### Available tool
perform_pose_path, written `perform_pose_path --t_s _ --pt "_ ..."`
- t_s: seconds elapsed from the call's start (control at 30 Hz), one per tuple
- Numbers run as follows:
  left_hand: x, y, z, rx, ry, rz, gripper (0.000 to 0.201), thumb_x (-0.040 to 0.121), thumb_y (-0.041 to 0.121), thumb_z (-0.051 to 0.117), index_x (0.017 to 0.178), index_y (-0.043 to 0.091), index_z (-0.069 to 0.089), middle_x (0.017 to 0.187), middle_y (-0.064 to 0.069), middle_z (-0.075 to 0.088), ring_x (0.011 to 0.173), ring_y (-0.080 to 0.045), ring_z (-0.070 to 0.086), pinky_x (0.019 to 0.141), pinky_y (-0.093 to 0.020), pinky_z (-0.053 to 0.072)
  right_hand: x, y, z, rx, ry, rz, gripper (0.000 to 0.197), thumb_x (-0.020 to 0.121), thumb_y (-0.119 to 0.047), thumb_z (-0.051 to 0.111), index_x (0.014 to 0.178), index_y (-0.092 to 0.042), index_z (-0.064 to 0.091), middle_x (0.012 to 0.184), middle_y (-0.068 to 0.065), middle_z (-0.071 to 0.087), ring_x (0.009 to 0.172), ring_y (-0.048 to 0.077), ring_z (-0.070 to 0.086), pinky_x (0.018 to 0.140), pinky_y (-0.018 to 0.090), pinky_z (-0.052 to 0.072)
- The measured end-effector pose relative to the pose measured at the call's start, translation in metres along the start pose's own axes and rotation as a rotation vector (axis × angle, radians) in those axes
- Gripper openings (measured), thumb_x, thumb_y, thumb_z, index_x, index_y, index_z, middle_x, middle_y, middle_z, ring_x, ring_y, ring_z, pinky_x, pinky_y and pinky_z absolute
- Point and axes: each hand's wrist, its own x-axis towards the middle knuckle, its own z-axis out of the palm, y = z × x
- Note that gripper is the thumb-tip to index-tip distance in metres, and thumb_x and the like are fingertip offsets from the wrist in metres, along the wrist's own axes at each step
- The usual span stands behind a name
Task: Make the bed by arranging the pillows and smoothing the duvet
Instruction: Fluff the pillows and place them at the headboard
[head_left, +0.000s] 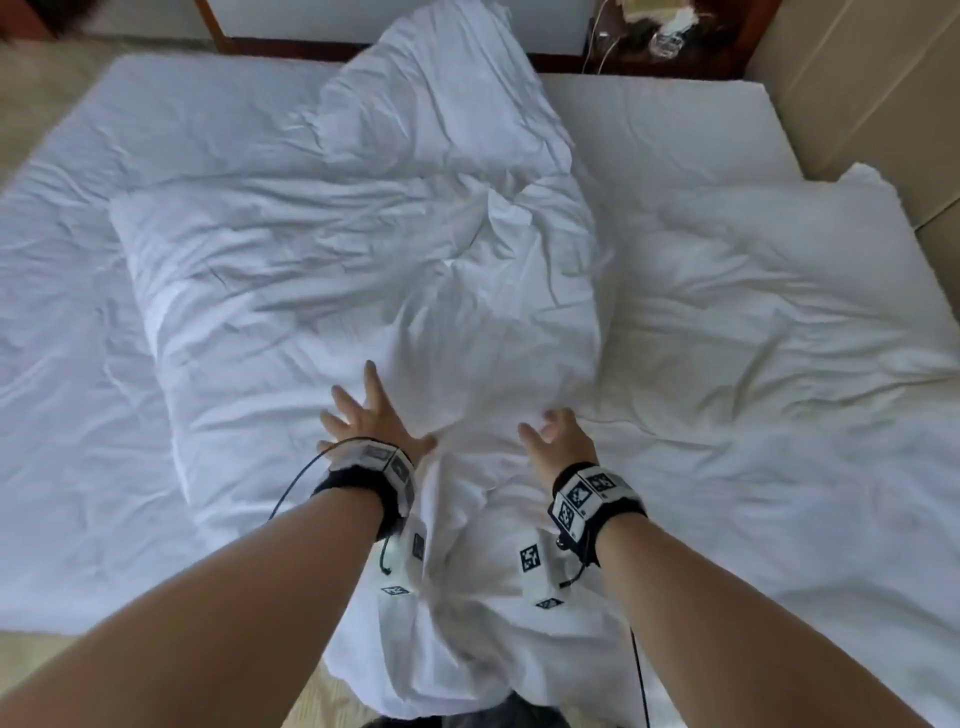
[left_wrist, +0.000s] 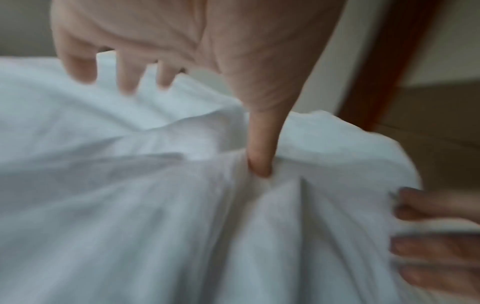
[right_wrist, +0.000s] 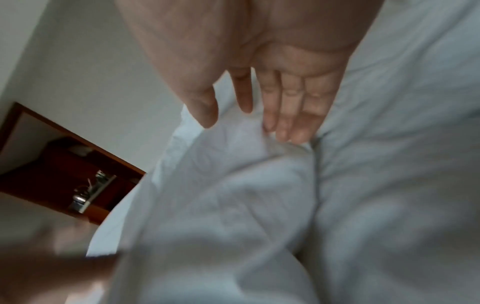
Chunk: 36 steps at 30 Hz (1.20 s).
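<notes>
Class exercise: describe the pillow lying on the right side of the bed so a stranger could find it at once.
Start from the bed with its white sheet. A crumpled duvet is heaped along its middle; look right of that, beside the beige wall. The pillow lies there flat and alone, plump, with corners, unlike the bunched duvet.

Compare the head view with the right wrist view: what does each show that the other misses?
Head only: the whole bed, the duvet bunched down its middle, a pillow at right, both banded wrists. Right wrist only: the right hand from its palm side, fingers straight, tips touching the fabric. Both: the left hand, open on the duvet, and the dark wooden nightstand.
</notes>
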Motion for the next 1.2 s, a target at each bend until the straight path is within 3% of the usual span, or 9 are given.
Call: perform_pose_path --t_s 0.07,0.2,0.4,0.53,0.77,0.9,0.97,1.1,1.2 --pt "0.018 -0.012 0.002 -0.184 -0.143 -0.115 0.12 0.069 0.053 0.078 0.152 0.022 -0.002 0.145 -0.022 0.037 0.129 -0.039 0.044 0.103 -0.049 0.039 0.019 -0.018 -0.002 0.115 0.074 -0.004 0.063 0.085 -0.038 0.064 0.135 -0.016 0.033 0.139 0.011 0.047 0.119 0.029 0.054 0.091 0.032 0.043" --pt "0.024 -0.042 0.02 -0.023 -0.324 0.057 0.05 0.086 0.039 0.061 0.121 0.005 0.058 0.12 -0.014 0.066 0.105 -0.03 0.062 0.084 -0.033 0.047 0.06 -0.036 -0.006 0.274 0.264 0.137 0.104 0.067 -0.044 0.079 0.146 -0.026 0.014 0.151 0.011 0.028 0.13 0.037 0.043 0.103 0.048 0.043" --pt "-0.017 -0.098 0.018 -0.166 -0.618 0.228 0.021 0.092 0.035 0.055 0.1 0.021 0.068 0.085 0.004 0.064 0.087 -0.014 0.058 0.064 -0.018 0.043 0.106 -0.066 0.003 0.213 0.24 0.317 0.094 0.068 -0.032 0.072 0.145 -0.011 0.021 0.14 0.017 0.045 0.12 0.036 0.052 0.102 0.046 0.042" --pt "-0.001 -0.156 -0.03 -0.531 -0.505 0.156 0.062 0.067 0.066 0.061 0.114 0.027 0.06 0.105 0.003 0.068 0.101 -0.018 0.066 0.09 -0.036 0.055 0.074 -0.149 0.065 -0.238 0.053 0.02 0.036 0.097 -0.02 0.042 0.126 -0.003 0.054 0.136 0.022 0.05 0.126 0.036 0.047 0.106 0.04 0.036" --pt "0.072 -0.249 -0.144 -1.291 -0.271 -0.107 0.073 0.088 0.047 0.06 0.147 0.037 0.019 0.137 0.0 0.047 0.127 -0.029 0.049 0.1 -0.049 0.043 -0.072 -0.273 0.237 -0.086 -0.345 -0.397 0.04 0.089 -0.021 0.058 0.126 -0.006 0.054 0.127 0.015 0.058 0.116 0.03 0.055 0.087 0.028 0.042" --pt "0.092 -0.291 -0.18 -1.276 -0.397 0.122 0.097 0.04 0.056 0.091 0.119 0.013 0.054 0.079 -0.001 0.074 0.056 -0.015 0.068 0.063 -0.03 0.056 -0.127 -0.284 0.286 -0.113 -0.594 -0.532 0.036 0.086 -0.022 0.064 0.122 -0.02 0.058 0.121 0.011 0.061 0.113 0.03 0.057 0.095 0.032 0.047" --pt "0.101 -0.298 -0.188 -1.245 -0.395 0.109 0.072 0.059 0.036 0.089 0.118 0.005 0.063 0.091 -0.01 0.076 0.067 -0.02 0.073 0.068 -0.032 0.062 -0.132 -0.282 0.291 -0.142 -0.611 -0.521 0.013 0.08 -0.031 0.064 0.092 -0.032 0.064 0.102 0.003 0.066 0.095 0.023 0.063 0.088 0.038 0.053" --pt "0.125 -0.278 -0.19 -1.206 -0.302 0.078 0.056 0.056 0.02 0.084 0.108 0.002 0.07 0.11 -0.022 0.071 0.102 -0.039 0.068 0.097 -0.054 0.051 -0.12 -0.269 0.258 0.119 -0.428 -0.35 0.021 0.079 -0.046 0.068 0.089 -0.027 0.069 0.085 -0.01 0.07 0.079 0.007 0.065 0.072 0.016 0.049" --pt "0.138 -0.237 -0.19 -1.117 -0.287 0.128 0.039 0.041 0.026 0.078 0.077 0.012 0.071 0.086 -0.016 0.072 0.094 -0.04 0.069 0.093 -0.051 0.054 -0.082 -0.252 0.218 0.347 0.036 -0.147 0.042 0.074 -0.055 0.066 0.094 -0.018 0.069 0.098 -0.003 0.071 0.092 0.015 0.065 0.09 0.031 0.05"
